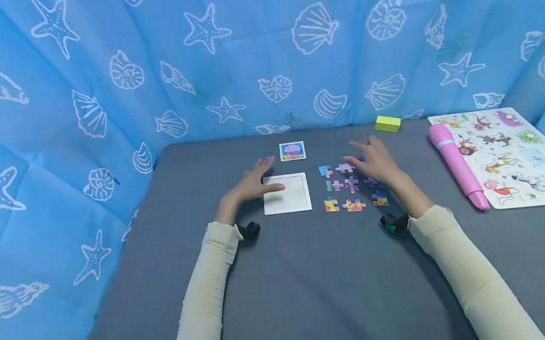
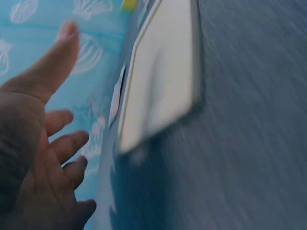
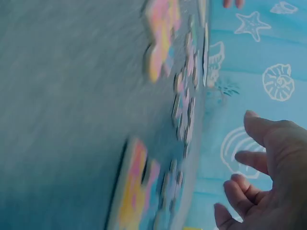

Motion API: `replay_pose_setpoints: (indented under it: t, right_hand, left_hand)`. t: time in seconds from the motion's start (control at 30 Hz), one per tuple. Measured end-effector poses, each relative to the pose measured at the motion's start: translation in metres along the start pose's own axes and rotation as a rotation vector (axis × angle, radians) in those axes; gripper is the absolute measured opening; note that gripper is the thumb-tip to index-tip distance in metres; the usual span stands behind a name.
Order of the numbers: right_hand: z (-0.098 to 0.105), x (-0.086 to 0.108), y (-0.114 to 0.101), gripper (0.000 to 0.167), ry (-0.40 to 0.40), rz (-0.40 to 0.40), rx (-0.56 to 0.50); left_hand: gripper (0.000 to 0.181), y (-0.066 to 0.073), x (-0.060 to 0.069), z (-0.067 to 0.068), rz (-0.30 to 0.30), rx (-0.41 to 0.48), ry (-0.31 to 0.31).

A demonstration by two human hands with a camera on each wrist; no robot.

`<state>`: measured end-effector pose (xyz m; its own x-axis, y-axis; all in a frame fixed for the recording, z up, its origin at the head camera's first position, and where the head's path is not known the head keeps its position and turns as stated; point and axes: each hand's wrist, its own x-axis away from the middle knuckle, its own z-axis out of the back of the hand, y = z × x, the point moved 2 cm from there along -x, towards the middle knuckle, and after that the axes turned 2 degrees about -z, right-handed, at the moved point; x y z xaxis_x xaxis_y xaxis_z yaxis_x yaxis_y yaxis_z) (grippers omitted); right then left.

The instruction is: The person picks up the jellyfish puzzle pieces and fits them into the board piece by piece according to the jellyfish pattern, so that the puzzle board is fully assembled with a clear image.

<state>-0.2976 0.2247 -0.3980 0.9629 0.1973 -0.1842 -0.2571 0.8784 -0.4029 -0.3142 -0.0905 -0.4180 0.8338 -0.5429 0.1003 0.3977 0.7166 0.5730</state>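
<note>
My left hand [image 1: 250, 184] hovers at the left side of a square white puzzle tray [image 1: 294, 194], with thumb and fingers spread and nothing in them. In the left wrist view, that hand [image 2: 53, 158] is apart from the tray. Several colourful jigsaw pieces [image 1: 354, 206] lie in loose rows to the right of the tray. Over the upper right pieces is my right hand [image 1: 375, 163], its fingers loosely extended and holding nothing. The right wrist view shows this hand [image 3: 268, 177] raised off the table, with pieces [image 3: 134, 191] lying below. Some right-hand pieces are partly hidden by the hand.
A small picture card [image 1: 292, 151] with a pink sea creature lies behind the tray. A yellow-green block [image 1: 388, 124] stands at the back edge. On the right, a pink pen-like stick [image 1: 458, 166] rests against an animal picture board [image 1: 537, 158]. A blue curtain [image 1: 241, 47] hangs behind the table.
</note>
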Motion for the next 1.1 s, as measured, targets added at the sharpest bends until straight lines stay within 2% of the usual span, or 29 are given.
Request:
replay_pose_setpoints:
  t: [0.07, 0.13, 0.23, 0.37, 0.6, 0.8, 0.97, 1.1]
  right_hand:
    - [-0.003, -0.004, -0.003, 0.049, 0.008, 0.040, -0.056]
    - [-0.007, -0.007, -0.005, 0.043, -0.016, 0.045, -0.110]
    - [-0.014, -0.011, -0.007, 0.040, -0.073, 0.043, -0.168]
    - [-0.022, -0.015, -0.011, 0.039, -0.126, 0.038, -0.200]
    - [-0.030, -0.018, -0.013, 0.039, -0.187, 0.022, -0.153]
    - [-0.034, -0.021, -0.010, 0.038, -0.218, -0.028, -0.189]
    - [-0.034, -0.024, -0.008, 0.040, -0.217, -0.098, -0.156]
    - [-0.033, -0.025, -0.009, 0.039, -0.197, -0.086, -0.091]
  left_hand:
    - [0.095, -0.007, 0.008, 0.000, 0.002, 0.001, -0.024]
    - [0.100, -0.014, 0.014, -0.002, 0.002, -0.031, -0.058]
    - [0.105, -0.020, 0.023, -0.005, 0.000, -0.055, -0.090]
    - [0.107, -0.023, 0.029, -0.006, -0.014, -0.062, -0.101]
    - [0.107, -0.029, 0.033, -0.006, -0.042, -0.089, -0.105]
    - [0.108, -0.032, 0.035, -0.006, -0.044, -0.079, -0.094]
    - [0.107, -0.033, 0.036, -0.006, -0.046, -0.074, -0.086]
    - [0.106, -0.033, 0.036, -0.006, -0.047, -0.068, -0.080]
